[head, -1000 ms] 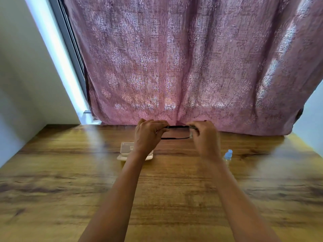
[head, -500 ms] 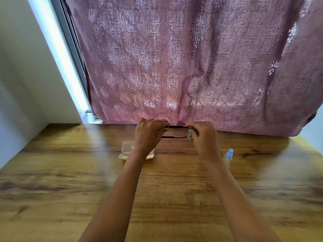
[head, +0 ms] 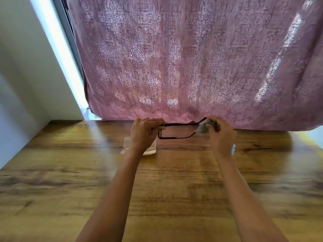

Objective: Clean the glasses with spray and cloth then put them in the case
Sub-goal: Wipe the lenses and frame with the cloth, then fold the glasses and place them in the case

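Observation:
Black-framed glasses (head: pixel 176 131) hang in the air above the far middle of the wooden table (head: pixel 157 180). My left hand (head: pixel 144 132) grips their left end. My right hand (head: pixel 222 135) pinches a small grey cloth (head: pixel 203 128) against their right end. An open translucent glasses case (head: pixel 127 144) lies on the table behind my left wrist, mostly hidden by it. Only a sliver of the spray bottle's blue cap (head: pixel 233 148) shows at the right of my right hand.
A pink patterned curtain (head: pixel 192 58) hangs along the table's far edge, just behind my hands. A white wall and window frame (head: pixel 57 49) stand at the left. Bare wood surrounds my forearms in the foreground.
My hands have spread apart, with the right hand sliding the cloth to the right end of the frame. More of the glasses shows between the hands, and the bottle is now mostly hidden.

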Tool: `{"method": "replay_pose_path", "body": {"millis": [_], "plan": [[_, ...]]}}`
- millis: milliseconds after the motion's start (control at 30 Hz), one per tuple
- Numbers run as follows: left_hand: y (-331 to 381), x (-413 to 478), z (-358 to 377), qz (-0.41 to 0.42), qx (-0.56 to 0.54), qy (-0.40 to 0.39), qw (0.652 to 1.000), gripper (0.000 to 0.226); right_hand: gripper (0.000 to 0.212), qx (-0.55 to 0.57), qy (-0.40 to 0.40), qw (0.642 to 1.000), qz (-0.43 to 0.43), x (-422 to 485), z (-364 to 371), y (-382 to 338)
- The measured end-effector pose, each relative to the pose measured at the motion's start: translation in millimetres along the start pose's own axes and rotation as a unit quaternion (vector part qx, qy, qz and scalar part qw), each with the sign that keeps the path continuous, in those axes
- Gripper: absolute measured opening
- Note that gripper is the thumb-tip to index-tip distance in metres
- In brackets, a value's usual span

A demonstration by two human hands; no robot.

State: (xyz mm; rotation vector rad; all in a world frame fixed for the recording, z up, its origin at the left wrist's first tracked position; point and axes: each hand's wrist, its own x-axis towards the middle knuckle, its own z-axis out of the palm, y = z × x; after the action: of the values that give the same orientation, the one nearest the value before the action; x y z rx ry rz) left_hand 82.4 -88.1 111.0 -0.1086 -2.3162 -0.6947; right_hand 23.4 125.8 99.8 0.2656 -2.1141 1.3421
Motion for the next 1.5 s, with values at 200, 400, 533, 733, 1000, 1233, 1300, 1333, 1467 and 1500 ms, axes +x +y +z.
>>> {"method": "replay_pose_path", "body": {"millis": [200, 400, 533, 733, 1000, 1233, 1300, 1333, 1467, 1500], "plan": [[-6.8, -13.0, -6.9, -0.026, -0.056, 0.009, 0.998, 0.013, 0.022, -0.055, -0.085, 0.988, 0.119, -27.7, 6.5, 23.5], [-7.9, -20.4, -12.1, -0.035, -0.090, 0.021, 0.995, 0.015, 0.023, -0.101, -0.210, 0.948, 0.217, -73.5, 15.9, 43.9], [-9.2, -24.8, -19.0, -0.031, -0.106, 0.019, 0.994, 0.016, 0.029, -0.202, -0.320, 0.904, 0.199, -94.5, 18.0, 47.9], [-9.9, -30.9, -26.1, -0.045, -0.129, 0.024, 0.990, 0.015, 0.031, -0.234, -0.339, 0.891, 0.191, -104.4, 20.9, 33.1], [-2.0, -33.6, -30.7, -0.105, -0.186, 0.032, 0.976, 0.018, 0.029, 0.154, -0.175, 0.899, 0.370, -101.6, 41.1, -9.9], [-2.7, -36.0, -29.9, -0.166, -0.273, 0.050, 0.946, 0.022, 0.036, 0.367, -0.055, 0.835, 0.407, -104.5, 45.0, -29.9], [-1.9, -37.7, -27.9, -0.197, -0.322, 0.050, 0.925, 0.024, 0.038, 0.382, -0.036, 0.835, 0.395, -104.4, 44.0, -33.2], [-1.4, -38.7, -26.9, -0.211, -0.350, 0.050, 0.911, 0.024, 0.037, 0.388, -0.025, 0.837, 0.386, -104.1, 43.5, -34.4], [-2.9, -42.6, -24.2, -0.238, -0.419, 0.042, 0.875, 0.022, 0.038, 0.372, 0.027, 0.866, 0.334, -101.1, 41.7, -35.4], [-3.1, -43.5, -24.3, -0.239, -0.428, 0.037, 0.871, 0.021, 0.041, 0.358, 0.037, 0.876, 0.321, -100.5, 41.8, -34.8]]}}
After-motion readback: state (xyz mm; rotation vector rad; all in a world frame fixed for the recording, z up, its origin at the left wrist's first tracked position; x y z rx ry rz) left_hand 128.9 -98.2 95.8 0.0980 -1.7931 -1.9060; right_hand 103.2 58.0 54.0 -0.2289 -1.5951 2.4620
